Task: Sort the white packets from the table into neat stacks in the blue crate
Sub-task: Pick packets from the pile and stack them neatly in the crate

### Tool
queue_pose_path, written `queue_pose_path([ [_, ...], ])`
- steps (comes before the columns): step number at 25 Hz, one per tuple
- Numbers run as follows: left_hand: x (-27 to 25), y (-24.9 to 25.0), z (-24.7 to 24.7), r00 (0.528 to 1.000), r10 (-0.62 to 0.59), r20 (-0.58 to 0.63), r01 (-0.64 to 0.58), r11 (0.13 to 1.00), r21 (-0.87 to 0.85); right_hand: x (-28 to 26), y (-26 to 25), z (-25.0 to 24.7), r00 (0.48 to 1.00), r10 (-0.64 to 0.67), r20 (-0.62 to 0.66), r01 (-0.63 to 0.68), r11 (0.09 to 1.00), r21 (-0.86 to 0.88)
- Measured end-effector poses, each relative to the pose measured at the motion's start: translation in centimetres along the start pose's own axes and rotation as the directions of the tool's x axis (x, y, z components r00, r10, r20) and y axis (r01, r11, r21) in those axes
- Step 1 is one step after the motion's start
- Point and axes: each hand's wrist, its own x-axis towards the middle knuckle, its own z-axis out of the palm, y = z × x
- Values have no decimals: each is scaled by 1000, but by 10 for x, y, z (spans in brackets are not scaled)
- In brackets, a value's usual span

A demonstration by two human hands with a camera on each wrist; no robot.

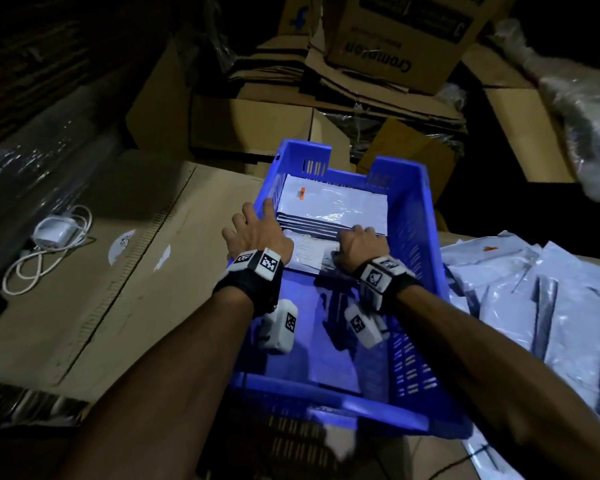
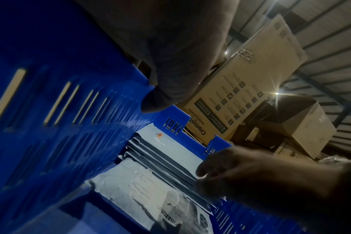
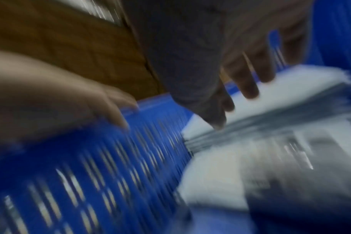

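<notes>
The blue crate [image 1: 416, 237] sits on the cardboard-covered worktop [image 1: 118, 289]. A stack of white packets [image 1: 333, 206] fills its 12 o'clock end. The left hand [image 1: 257, 233] rests fingers spread and released over the crate's 9 o'clock wall. The right hand [image 1: 359, 245] is curled at the stack's near edge, over a labelled packet [image 1: 309, 252]; whether that grip grasps anything I cannot tell. Loose white packets [image 1: 541, 299] lie at 3 o'clock; a white charger [image 1: 54, 232] lies at 9 o'clock.
</notes>
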Motion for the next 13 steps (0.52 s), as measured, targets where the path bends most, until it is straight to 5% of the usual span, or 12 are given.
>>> queue_pose_path([
  [7, -28, 69, -36, 978, 206, -46, -205, 979, 21, -83, 85, -107, 994, 60, -91, -29, 949, 315],
  [13, -89, 180, -42, 859, 505, -79, -507, 862, 3, -196, 190, -78, 913, 338, -230, -199, 858, 473],
])
